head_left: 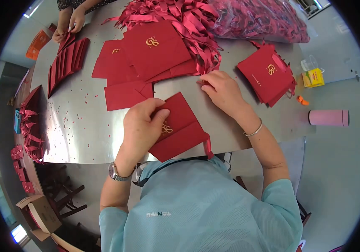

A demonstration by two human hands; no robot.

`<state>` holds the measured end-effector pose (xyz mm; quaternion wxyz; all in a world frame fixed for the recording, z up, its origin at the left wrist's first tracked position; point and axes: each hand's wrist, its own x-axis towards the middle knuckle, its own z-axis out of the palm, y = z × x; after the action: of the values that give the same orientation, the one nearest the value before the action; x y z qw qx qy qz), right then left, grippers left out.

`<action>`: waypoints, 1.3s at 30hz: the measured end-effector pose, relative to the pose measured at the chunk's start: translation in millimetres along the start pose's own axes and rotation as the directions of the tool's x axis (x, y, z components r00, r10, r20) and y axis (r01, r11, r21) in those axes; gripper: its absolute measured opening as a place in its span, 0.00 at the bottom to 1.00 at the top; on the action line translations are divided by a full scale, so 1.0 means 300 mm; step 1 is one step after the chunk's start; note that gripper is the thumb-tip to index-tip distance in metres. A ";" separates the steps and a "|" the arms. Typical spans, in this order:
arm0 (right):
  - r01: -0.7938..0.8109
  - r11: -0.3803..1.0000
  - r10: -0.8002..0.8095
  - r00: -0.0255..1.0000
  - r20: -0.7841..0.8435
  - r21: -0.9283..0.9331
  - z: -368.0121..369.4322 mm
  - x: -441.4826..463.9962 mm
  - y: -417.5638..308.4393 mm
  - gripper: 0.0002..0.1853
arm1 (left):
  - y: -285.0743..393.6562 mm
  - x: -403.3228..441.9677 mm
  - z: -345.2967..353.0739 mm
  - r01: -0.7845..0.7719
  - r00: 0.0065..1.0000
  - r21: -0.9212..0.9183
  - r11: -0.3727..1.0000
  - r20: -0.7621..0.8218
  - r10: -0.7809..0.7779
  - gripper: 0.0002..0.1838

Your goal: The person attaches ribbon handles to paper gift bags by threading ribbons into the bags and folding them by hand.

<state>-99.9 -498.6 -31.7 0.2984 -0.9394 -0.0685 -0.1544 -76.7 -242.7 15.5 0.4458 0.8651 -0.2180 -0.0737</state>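
Note:
My left hand [142,124] grips a red paper gift bag [182,126] with a gold monogram, thumb on its front and fingers at its upper edge. The bag lies tilted near the table's front edge, and a short red ribbon [207,146] hangs from its right corner. My right hand [222,92] is closed in a pinch above the table, right of the bag and just below a heap of red ribbons [207,52]. A small reddish bit shows at its fingertips, too small to name. Beyond my left hand lie stacked flat red bags [157,48].
Ribboned bags [268,73] are stacked at right, near a yellow box [313,78] and pink tumbler [328,117]. A plastic sack of ribbons [260,21] lies at the back. Another person's hands [73,23] handle a row of red bags [68,61] at far left.

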 end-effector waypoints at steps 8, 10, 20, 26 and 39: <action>0.151 0.978 -0.172 0.973 -0.152 -0.140 0.001 -0.006 -0.090 0.06 | -0.038 -0.025 -0.089 0.151 0.988 -0.267 0.952 0.068 -0.138 0.03; 0.192 0.981 -0.192 0.955 -0.228 -0.024 -0.019 -0.006 -0.151 0.06 | -0.067 -0.033 -0.102 0.173 0.984 -0.299 0.938 0.086 -0.154 0.02; -0.243 0.780 0.233 0.968 0.093 0.577 0.083 -0.076 -0.447 0.06 | -0.138 -0.050 -0.141 0.307 0.948 -0.515 0.800 0.238 -0.211 0.06; 0.145 0.972 -0.127 0.986 -0.111 0.183 0.194 -0.082 -0.444 0.05 | -0.180 -0.070 -0.142 0.426 0.897 -0.527 0.735 0.354 -0.265 0.08; 0.156 0.985 -0.146 0.981 -0.129 0.070 0.201 -0.057 -0.447 0.04 | -0.181 -0.087 -0.128 0.488 0.870 -0.641 0.592 0.412 -0.271 0.09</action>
<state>-130.7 -355.2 -11.6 0.3269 -0.9074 -0.1273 -0.2315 -70.8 -175.0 -7.1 0.6908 0.6227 -0.0379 -0.3656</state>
